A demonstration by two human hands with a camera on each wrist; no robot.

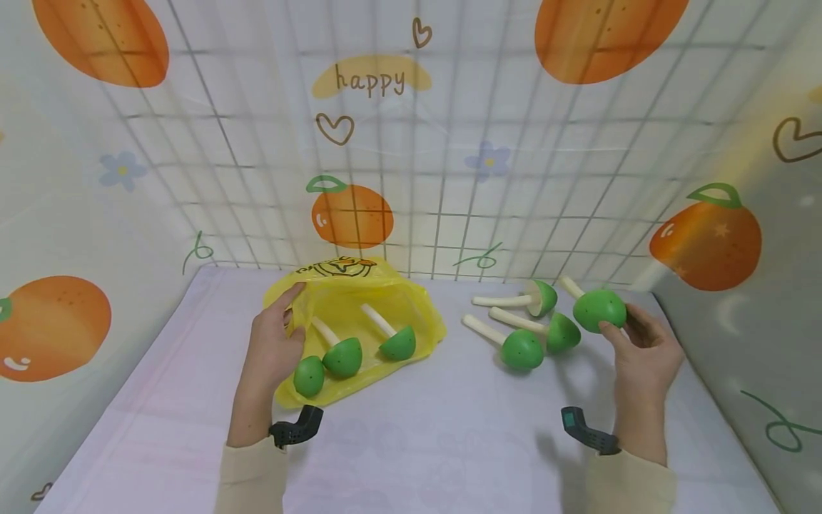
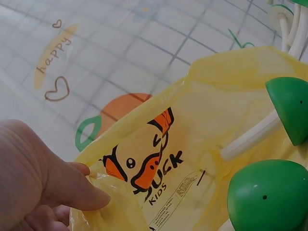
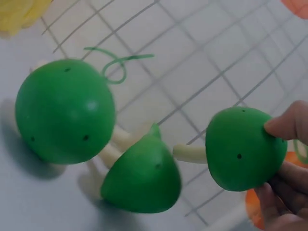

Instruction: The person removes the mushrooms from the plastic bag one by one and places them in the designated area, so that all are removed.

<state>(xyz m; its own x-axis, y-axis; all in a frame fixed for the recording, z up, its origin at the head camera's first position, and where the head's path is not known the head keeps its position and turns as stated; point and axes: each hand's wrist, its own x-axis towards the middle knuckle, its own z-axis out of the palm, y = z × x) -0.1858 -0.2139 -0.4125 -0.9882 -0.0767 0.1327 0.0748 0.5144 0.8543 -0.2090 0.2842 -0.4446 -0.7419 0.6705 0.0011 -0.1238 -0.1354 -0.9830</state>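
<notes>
My right hand pinches the green cap of a toy mushroom and holds it above the table, its white stem pointing to the far left. On the table beside it lie several like mushrooms with white stems. At the left, my left hand pinches the edge of a yellow plastic bag between thumb and fingers. The bag's mouth gapes toward me, and a duck print shows in the left wrist view. Three green-capped mushrooms lie in the bag, caps toward its mouth.
A white table carries everything. Behind it rises a wire grid draped with a white sheet printed with oranges. Printed sheets also hang at the left and right sides.
</notes>
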